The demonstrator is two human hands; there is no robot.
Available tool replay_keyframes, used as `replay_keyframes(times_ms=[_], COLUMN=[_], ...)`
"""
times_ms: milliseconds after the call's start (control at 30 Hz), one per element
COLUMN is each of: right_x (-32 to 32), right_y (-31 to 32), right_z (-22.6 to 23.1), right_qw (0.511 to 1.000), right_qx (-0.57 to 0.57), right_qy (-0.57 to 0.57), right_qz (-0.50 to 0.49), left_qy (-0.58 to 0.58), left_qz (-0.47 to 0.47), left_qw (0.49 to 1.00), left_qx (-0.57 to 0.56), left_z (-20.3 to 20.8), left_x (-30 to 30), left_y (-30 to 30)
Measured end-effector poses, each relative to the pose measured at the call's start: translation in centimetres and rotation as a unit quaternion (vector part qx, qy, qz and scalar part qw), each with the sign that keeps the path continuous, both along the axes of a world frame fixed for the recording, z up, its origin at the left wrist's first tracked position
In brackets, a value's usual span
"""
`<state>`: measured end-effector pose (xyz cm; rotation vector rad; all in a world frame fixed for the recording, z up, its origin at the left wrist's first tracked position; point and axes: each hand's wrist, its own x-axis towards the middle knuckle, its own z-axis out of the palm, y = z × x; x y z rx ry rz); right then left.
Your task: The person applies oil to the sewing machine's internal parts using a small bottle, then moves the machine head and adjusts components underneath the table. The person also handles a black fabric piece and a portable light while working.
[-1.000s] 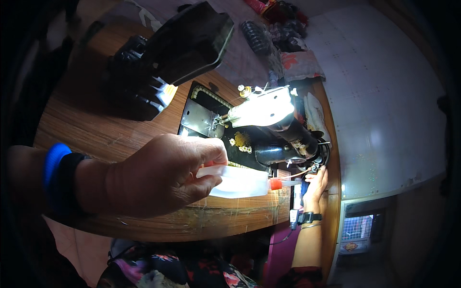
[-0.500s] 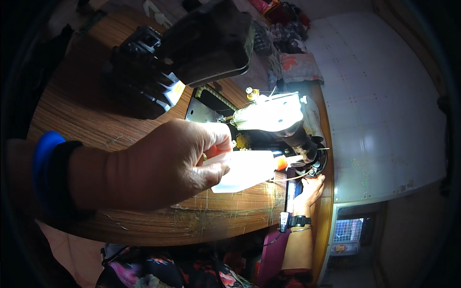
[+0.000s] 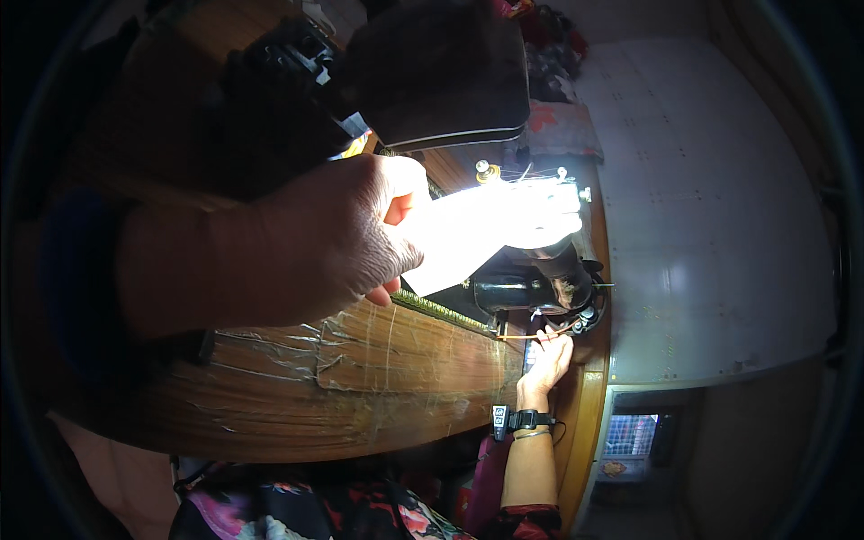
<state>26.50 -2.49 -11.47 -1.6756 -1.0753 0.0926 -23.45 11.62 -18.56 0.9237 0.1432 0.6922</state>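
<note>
My left hand (image 3: 360, 238) reaches in from the left, its fingers closed around a white plastic bottle (image 3: 454, 243). Glare washes out the bottle, and its tip cannot be made out against the bright part of the sewing machine behind it. The machine's black body (image 3: 513, 292) shows below that glare. At its right end is the handwheel (image 3: 587, 317), from which a thin orange-brown drive belt (image 3: 517, 337) runs left. My right hand (image 3: 546, 358), with a black watch on the wrist, has its fingertips bent together at this belt, just below the wheel.
A large dark case (image 3: 441, 76) stands behind the machine, with a dark blocky object (image 3: 279, 76) to its left. The wooden tabletop (image 3: 360, 387) has peeling clear film and a measuring strip (image 3: 441, 310). A pale wall panel (image 3: 693, 216) rises at the right; a patterned cloth (image 3: 562, 126) lies at the back.
My left hand has lifted the bottle up and away; its orange tip was visible before. My right hand has slid left, from beneath the handwheel to the belt. The view has shifted and darkened at left.
</note>
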Motion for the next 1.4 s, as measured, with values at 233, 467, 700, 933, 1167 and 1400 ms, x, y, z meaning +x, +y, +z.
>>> replay_keyframes(times_ms=[233,467,700,933,1167,1400], right_x=[-0.7,-1.3,-0.5,-0.3,-0.2,-10.6], right_y=[0.4,0.3,0.6,0.9,-2.4,-9.6], right_z=[1.5,0.7,-1.0,-1.5,-1.9,-3.2], right_qw=[0.999,1.0,1.0,1.0,0.994,0.999], right_qx=[0.024,-0.021,-0.021,-0.02,0.051,0.031], right_qy=[-0.025,-0.012,0.016,0.023,0.003,-0.012], right_qz=[-0.029,-0.006,0.004,0.006,-0.097,-0.015], left_qy=[0.034,0.128,0.158,0.176,0.179,0.147], left_qz=[0.005,0.033,0.07,0.12,0.101,0.164], left_qw=[0.999,0.987,0.98,0.953,0.966,0.963], left_qx=[0.038,0.095,0.103,0.214,0.157,0.156], left_z=[0.5,1.3,3.5,4.7,5.0,8.1], left_x=[0.0,-0.5,-1.2,-1.6,-0.5,-1.7], left_y=[-0.4,-0.5,-0.8,-0.8,-0.6,-2.2])
